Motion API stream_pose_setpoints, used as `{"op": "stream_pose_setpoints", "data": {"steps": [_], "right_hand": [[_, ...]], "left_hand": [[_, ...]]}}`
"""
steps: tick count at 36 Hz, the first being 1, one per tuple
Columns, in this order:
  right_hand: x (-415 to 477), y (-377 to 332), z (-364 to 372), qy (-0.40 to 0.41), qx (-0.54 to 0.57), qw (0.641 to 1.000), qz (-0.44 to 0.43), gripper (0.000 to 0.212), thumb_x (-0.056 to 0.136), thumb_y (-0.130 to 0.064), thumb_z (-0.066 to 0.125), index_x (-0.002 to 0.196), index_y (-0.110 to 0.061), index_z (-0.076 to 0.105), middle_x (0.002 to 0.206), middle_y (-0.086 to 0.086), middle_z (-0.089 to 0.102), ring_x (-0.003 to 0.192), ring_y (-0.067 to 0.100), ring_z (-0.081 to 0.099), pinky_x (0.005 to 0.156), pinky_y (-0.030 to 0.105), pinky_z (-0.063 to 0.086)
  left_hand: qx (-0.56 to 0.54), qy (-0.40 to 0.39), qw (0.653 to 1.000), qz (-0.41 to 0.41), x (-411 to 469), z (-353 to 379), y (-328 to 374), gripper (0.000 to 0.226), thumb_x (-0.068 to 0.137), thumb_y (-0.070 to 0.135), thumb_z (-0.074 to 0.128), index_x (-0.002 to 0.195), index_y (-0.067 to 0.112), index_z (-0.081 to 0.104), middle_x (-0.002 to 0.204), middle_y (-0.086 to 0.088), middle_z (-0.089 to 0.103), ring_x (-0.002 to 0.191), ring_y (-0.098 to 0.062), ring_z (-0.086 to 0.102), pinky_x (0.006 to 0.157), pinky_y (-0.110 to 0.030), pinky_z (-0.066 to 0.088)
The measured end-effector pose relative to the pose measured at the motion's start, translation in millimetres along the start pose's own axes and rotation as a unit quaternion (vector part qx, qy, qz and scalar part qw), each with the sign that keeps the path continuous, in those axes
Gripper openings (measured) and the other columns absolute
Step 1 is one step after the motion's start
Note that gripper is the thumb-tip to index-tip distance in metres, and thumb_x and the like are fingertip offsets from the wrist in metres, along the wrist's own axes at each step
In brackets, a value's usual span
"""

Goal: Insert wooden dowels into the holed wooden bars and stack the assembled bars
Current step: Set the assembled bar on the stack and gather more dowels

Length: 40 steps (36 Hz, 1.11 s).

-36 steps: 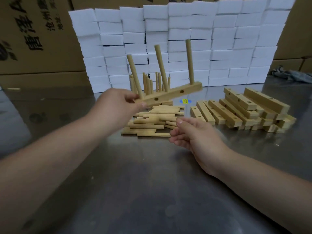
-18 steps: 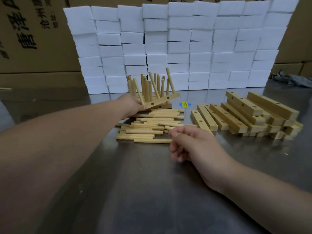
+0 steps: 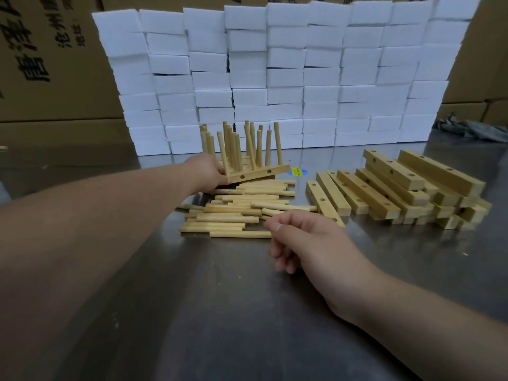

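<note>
Wooden assembled bar (image 3: pixel 264 171) at bench's (image 3: pixel 220 312) far middle, tilted over the finished stack (image 3: pixel 205 140) | left hand (image 3: pixel 209 171) fingers grip its left end to seat it | right hand (image 3: pixel 305 237) fingers loosely curled, empty, over loose dowels (image 3: pixel 236 213), likely for next pick.

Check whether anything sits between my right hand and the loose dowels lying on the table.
Nothing visible does. The right hand is at the near right edge of the loose dowels, with the closest one right beside it. The left hand grips the assembled bar at the pile's far side, out of that path.
</note>
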State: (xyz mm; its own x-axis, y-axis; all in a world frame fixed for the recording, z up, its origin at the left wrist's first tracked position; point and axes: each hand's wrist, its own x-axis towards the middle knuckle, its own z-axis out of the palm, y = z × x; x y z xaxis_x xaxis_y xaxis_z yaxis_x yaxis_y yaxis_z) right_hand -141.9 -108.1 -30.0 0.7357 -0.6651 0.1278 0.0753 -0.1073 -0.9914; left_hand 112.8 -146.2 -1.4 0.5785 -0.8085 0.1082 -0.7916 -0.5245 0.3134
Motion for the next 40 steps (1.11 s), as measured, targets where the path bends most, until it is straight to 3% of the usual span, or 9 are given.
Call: {"op": "stream_pose_setpoints", "data": {"steps": [8,18,23,27,35,40], "right_hand": [[-0.3,0.2,0.2,-0.002,-0.016,1.000,0.007,0.018,0.089,-0.021,0.055,0.074,-0.022,0.064,0.056,-0.006,0.058,0.050,0.009,0.051,0.047,0.021,0.039],[0.4,1.5,-0.5,-0.005,-0.009,1.000,0.004,0.015,0.086,-0.022,0.055,0.075,-0.022,0.065,0.055,-0.006,0.058,0.049,0.007,0.051,0.045,0.017,0.039],[0.3,1.6,0.1,-0.005,-0.009,1.000,0.003,0.015,0.087,-0.020,0.055,0.075,-0.021,0.064,0.055,-0.006,0.058,0.048,0.007,0.050,0.044,0.018,0.038],[0.5,1.6,0.6,-0.004,-0.007,1.000,0.007,0.016,0.088,-0.019,0.055,0.074,-0.021,0.064,0.055,-0.006,0.058,0.047,0.007,0.050,0.044,0.016,0.039],[0.4,1.1,0.9,-0.008,-0.014,1.000,0.009,0.016,0.089,-0.019,0.055,0.075,-0.020,0.064,0.055,-0.006,0.058,0.047,0.007,0.050,0.043,0.018,0.039],[-0.2,1.4,0.1,-0.009,-0.022,1.000,0.010,0.016,0.088,-0.022,0.055,0.075,-0.022,0.064,0.056,-0.006,0.058,0.049,0.008,0.051,0.045,0.022,0.039]], "left_hand": [[0.029,0.024,0.999,-0.005,8.0,2.0,2.6,0.028,0.085,0.039,0.062,0.098,0.015,0.070,0.075,0.002,0.060,0.068,-0.012,0.053,0.049,-0.024,0.034],[0.008,0.026,1.000,0.003,22.1,5.9,-1.4,0.025,0.085,0.036,0.063,0.097,0.015,0.070,0.068,0.003,0.058,0.065,-0.013,0.053,0.049,-0.024,0.034],[0.022,0.014,1.000,0.016,23.4,-3.2,-10.8,0.027,0.086,0.033,0.062,0.102,0.012,0.069,0.089,-0.002,0.063,0.076,-0.015,0.053,0.064,-0.027,0.039],[0.042,0.011,0.999,0.018,21.8,-8.7,-19.0,0.027,0.086,0.032,0.061,0.106,0.015,0.068,0.082,0.004,0.058,0.071,-0.011,0.049,0.059,-0.024,0.037],[0.069,0.036,0.997,0.008,19.7,-5.4,-20.0,0.028,0.089,0.031,0.058,0.107,0.012,0.065,0.096,-0.005,0.064,0.080,-0.018,0.054,0.064,-0.028,0.038],[0.102,0.026,0.994,0.000,19.6,-1.7,-16.5,0.024,0.089,0.032,0.056,0.099,0.012,0.065,0.082,-0.003,0.061,0.077,-0.017,0.057,0.058,-0.026,0.039]]}}
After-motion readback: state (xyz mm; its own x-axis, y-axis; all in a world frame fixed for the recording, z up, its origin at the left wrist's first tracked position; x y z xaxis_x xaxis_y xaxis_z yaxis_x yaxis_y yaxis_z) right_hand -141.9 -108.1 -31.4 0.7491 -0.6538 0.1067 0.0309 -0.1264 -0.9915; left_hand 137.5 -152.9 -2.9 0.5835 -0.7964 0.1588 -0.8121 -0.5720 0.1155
